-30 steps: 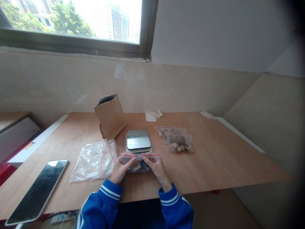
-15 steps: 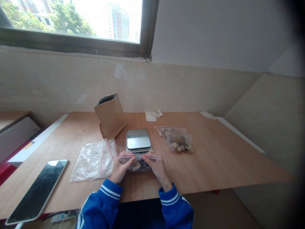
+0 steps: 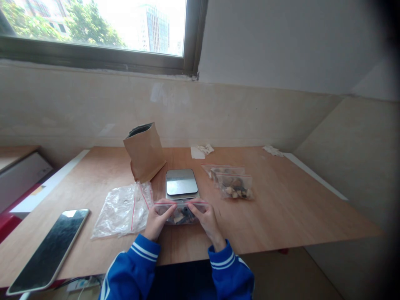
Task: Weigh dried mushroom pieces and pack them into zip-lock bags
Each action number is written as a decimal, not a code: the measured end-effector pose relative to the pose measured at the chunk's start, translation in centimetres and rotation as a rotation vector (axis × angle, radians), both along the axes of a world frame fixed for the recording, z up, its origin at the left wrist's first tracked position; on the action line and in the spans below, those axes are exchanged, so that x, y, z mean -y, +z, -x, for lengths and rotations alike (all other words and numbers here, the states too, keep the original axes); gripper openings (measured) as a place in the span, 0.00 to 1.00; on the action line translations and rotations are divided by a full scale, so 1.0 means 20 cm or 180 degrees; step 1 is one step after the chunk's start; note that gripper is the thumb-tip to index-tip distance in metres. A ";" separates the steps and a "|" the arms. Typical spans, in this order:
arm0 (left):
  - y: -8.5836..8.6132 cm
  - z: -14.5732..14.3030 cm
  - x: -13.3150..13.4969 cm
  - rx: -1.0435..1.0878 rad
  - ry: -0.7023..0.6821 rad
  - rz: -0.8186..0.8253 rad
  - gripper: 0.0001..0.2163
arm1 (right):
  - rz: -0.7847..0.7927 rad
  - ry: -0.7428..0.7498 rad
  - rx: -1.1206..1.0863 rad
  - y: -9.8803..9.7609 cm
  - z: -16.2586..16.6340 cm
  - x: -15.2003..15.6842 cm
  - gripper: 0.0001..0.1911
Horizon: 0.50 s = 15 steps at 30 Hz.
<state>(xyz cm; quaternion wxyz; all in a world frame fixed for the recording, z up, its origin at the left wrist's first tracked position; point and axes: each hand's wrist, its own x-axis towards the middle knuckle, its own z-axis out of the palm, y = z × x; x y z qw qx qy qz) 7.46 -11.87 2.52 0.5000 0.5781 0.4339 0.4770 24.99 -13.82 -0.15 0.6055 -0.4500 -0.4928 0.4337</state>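
Observation:
Between my two hands is a clear zip-lock bag point(image 3: 182, 216) with a red line along its top edge and dark and pale dried pieces inside. My left hand point(image 3: 158, 217) pinches the top edge left of the middle, thumb toward me. On the other side my right hand point(image 3: 204, 216) grips the same edge, its thumb a short gap from the left one. Just behind the bag stands a digital scale point(image 3: 181, 182) with a bare metal plate; its front is partly hidden by the bag and fingers.
Flat clear bags point(image 3: 120, 210) with red zip lines lie at the left, and a phone point(image 3: 50, 250) lies nearer the table edge. Behind stands an open brown paper pouch point(image 3: 146, 154). Filled zip-lock bags point(image 3: 236, 186) lie to the right. Crumpled tissue point(image 3: 206, 149) is at the back.
The bag's top edge has shifted slightly left and my thumbs have moved a little apart along it. Everything else stays in place.

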 end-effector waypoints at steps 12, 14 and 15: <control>-0.02 0.01 0.00 -0.0106 -0.0189 -0.0190 0.09 | -0.0095 0.0117 0.0046 0.02 0.00 0.01 0.10; -0.03 0.01 0.00 -0.0119 -0.0169 -0.0344 0.09 | -0.0090 0.0268 -0.0005 0.03 0.00 0.01 0.10; -0.03 0.01 0.00 -0.0144 -0.0179 -0.0381 0.08 | -0.0093 0.0311 0.0004 0.03 0.00 0.01 0.10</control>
